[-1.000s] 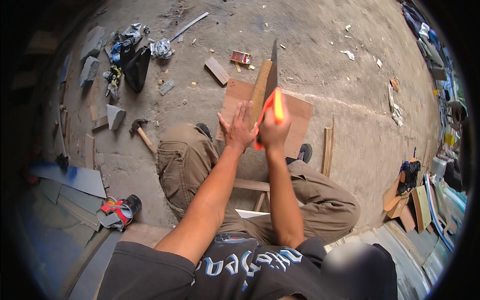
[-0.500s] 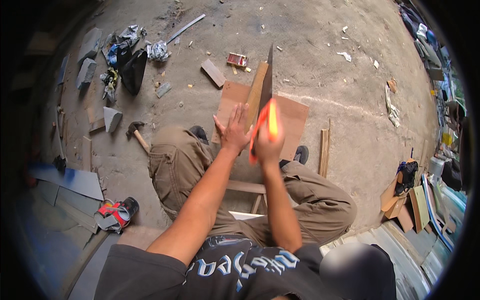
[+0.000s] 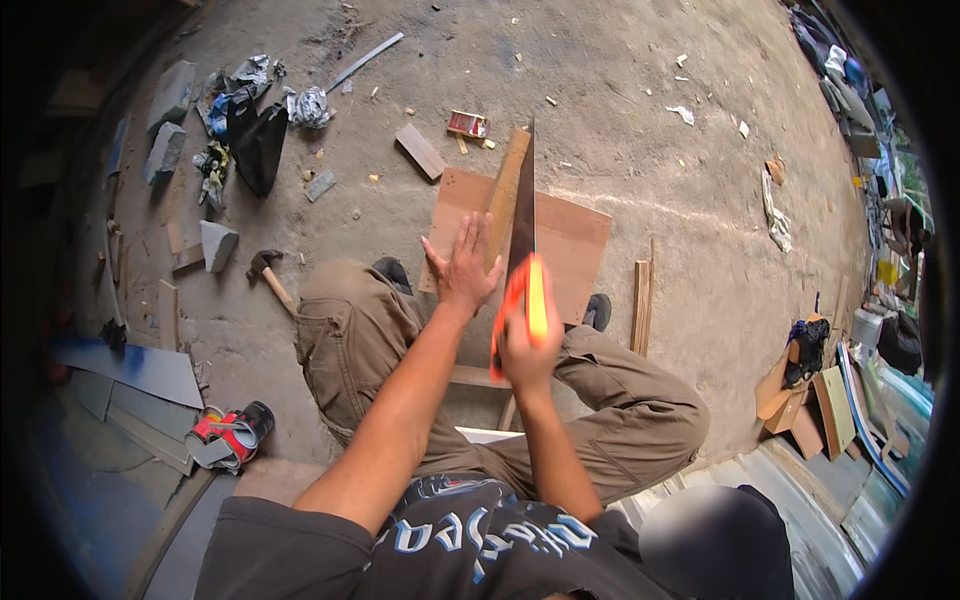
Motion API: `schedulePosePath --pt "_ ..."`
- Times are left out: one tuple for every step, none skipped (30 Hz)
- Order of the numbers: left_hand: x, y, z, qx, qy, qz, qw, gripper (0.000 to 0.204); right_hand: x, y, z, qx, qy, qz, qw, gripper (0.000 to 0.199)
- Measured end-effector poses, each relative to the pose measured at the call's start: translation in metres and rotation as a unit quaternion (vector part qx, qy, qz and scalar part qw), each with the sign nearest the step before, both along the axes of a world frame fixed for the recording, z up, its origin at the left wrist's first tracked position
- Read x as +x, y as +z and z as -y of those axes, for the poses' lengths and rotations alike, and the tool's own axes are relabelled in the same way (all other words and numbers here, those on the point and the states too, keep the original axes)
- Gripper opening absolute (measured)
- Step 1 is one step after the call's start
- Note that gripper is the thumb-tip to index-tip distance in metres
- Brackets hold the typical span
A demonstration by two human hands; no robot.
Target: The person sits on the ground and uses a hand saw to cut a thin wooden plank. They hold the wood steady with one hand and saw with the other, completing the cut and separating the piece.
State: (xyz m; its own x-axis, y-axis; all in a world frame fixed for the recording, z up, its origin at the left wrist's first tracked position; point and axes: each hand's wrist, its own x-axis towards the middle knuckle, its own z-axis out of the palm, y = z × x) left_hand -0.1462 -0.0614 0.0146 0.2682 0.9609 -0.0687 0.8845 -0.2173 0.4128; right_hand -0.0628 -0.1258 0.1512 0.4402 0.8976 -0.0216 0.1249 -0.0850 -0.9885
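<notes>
My right hand [image 3: 528, 358] is closed around the orange and yellow handle of a handsaw [image 3: 524, 215]. The saw's long blade points away from me and runs along the right side of a narrow wooden strip [image 3: 511, 180]. My left hand [image 3: 466, 272] lies with fingers spread on the strip's near left part, pressing it down. Under both is a reddish-brown plywood board [image 3: 573, 240], tilted between my knees. My fingers and the saw hide where the strip's near end rests.
A hammer [image 3: 268, 275] lies by my left knee, with paint cans [image 3: 232, 432] nearer me. A wood block [image 3: 420, 152] and a small red box [image 3: 468, 124] are beyond the board. Upright wood strips [image 3: 641, 305] lie right of my right foot. Concrete chunks [image 3: 218, 245] sit at left.
My right hand has pulled the saw back toward me, so its tip now sits lower beside the strip. The left hand stays in place on the strip.
</notes>
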Motion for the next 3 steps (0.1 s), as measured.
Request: schedulePosePath --pt "-0.004 -0.001 -0.002 0.005 -0.001 -0.012 1.0 0.085 -0.003 0.023 0.01 -0.071 0.009 -0.102 0.992 0.057" --pt "-0.002 -0.002 -0.001 0.002 -0.004 -0.013 1.0 0.087 -0.003 0.046 0.021 -0.143 -0.001 -0.195 0.97 0.058" --pt "0.0 -0.005 -0.005 -0.001 -0.007 -0.015 1.0 0.09 -0.004 0.048 0.023 -0.145 -0.005 -0.196 0.97 0.058"
